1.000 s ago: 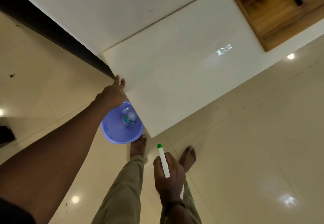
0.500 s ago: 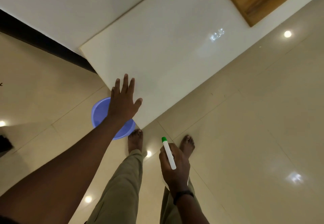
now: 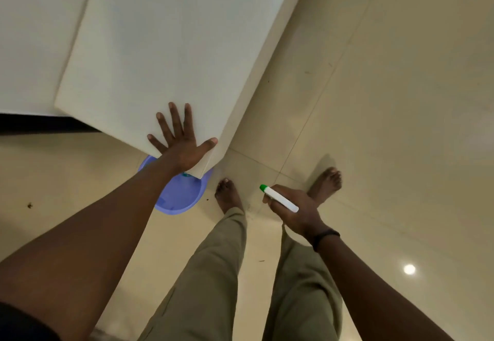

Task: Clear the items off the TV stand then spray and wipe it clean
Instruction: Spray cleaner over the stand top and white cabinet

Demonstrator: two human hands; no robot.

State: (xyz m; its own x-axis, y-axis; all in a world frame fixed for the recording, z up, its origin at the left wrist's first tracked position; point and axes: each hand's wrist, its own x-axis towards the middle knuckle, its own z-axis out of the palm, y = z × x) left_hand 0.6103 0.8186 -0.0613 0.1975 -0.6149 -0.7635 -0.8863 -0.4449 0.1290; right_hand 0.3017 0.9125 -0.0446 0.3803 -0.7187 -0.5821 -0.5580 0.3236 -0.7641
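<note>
The white TV stand [image 3: 165, 46] fills the upper left, its top bare in view. My left hand [image 3: 181, 140] lies flat on the stand's near corner, fingers spread, holding nothing. My right hand [image 3: 291, 209] hangs lower right, above the floor, closed around a white marker with a green cap [image 3: 279, 198]. A purple plastic basin [image 3: 179, 196] sits on the floor under the stand's corner, partly hidden by my left forearm; a small bottle with a teal label shows in it at the stand's edge.
Glossy cream floor tiles [image 3: 387, 100] stretch to the right and below. My bare feet [image 3: 227, 193] stand just in front of the stand's corner. A dark strip [image 3: 40, 124] runs along the wall base at left.
My left hand moved from the stand's edge by the basin onto the top of the corner and spread flat. The view swung, so the wooden unit left the frame. My right hand kept the marker.
</note>
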